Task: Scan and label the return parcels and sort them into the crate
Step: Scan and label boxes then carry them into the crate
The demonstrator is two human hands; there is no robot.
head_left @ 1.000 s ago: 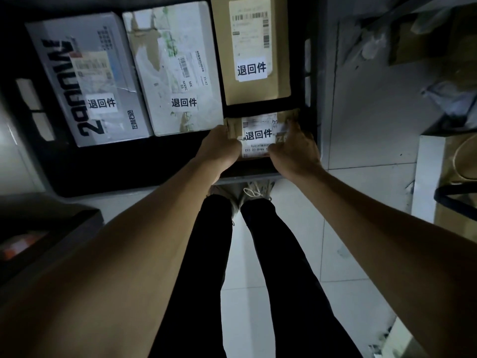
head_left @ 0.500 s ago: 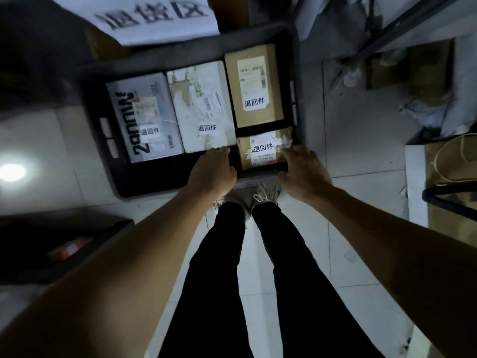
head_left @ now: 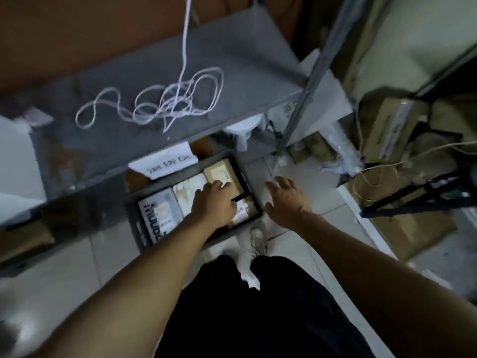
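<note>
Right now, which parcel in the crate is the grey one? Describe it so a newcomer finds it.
Find the dark crate on the floor under the grey shelf. The grey parcel lies at its left end, beside the white parcel. Only it carries large dark block lettering.

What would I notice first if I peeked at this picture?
Probably the two bare arms reaching down: the left hand is over the parcels in the dark crate on the floor, the right hand spread open beside it. Above, a tangled white cord lies on a grey shelf.
</note>
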